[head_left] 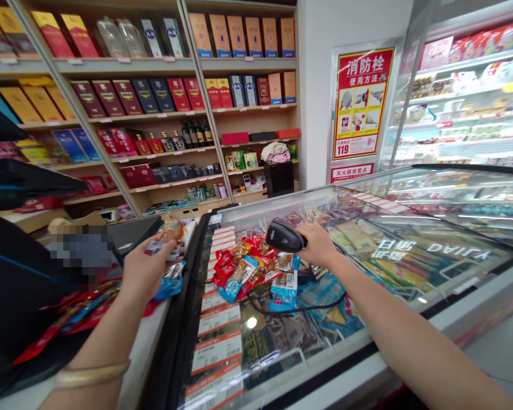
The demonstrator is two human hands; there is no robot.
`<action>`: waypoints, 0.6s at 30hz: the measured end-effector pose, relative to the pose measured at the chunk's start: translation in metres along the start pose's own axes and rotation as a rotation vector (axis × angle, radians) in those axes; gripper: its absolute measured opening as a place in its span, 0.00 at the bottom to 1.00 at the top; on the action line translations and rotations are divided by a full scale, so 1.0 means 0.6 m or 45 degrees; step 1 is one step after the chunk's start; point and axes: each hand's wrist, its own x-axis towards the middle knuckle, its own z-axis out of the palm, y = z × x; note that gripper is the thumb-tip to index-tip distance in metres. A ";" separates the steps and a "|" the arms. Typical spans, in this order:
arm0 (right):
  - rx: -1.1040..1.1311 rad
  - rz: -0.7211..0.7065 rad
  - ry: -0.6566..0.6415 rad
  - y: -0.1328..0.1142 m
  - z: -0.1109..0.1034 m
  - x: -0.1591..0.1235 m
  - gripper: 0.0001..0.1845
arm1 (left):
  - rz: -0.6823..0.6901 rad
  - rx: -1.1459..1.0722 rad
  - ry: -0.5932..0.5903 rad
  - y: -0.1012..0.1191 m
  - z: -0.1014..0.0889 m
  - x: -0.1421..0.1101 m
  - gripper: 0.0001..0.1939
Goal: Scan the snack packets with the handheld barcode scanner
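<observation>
My right hand (320,244) is closed round a black barcode scanner (284,237), its head pointing left over a heap of red and blue snack packets (250,267) on the glass lid of a chest freezer (410,250). The scanner's black cable (299,310) loops across the glass below. My left hand (147,267) grips a small snack packet (169,233) above the white counter (145,347), with more blue and red packets (74,316) lying under and left of it. A gold bangle sits on my left wrist.
A black till screen (12,188) stands at the far left. Price labels (218,319) line the freezer's left edge. Wooden shelves of boxed goods and bottles (162,97) fill the back wall. A red fire-hydrant poster (359,102) hangs beside a lit chiller (465,97).
</observation>
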 end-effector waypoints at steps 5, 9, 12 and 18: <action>0.024 -0.003 0.028 -0.001 -0.001 0.000 0.16 | -0.083 -0.553 -0.229 -0.004 0.072 -0.014 0.21; 0.076 -0.060 0.009 -0.015 -0.010 0.002 0.12 | 0.146 -0.202 -0.159 -0.039 0.099 -0.025 0.23; 0.111 -0.096 -0.010 -0.030 -0.017 0.004 0.15 | 0.416 0.216 -0.196 -0.067 0.103 -0.028 0.23; 0.124 -0.118 -0.032 -0.044 -0.024 0.007 0.16 | 0.687 0.441 -0.237 -0.084 0.107 -0.028 0.22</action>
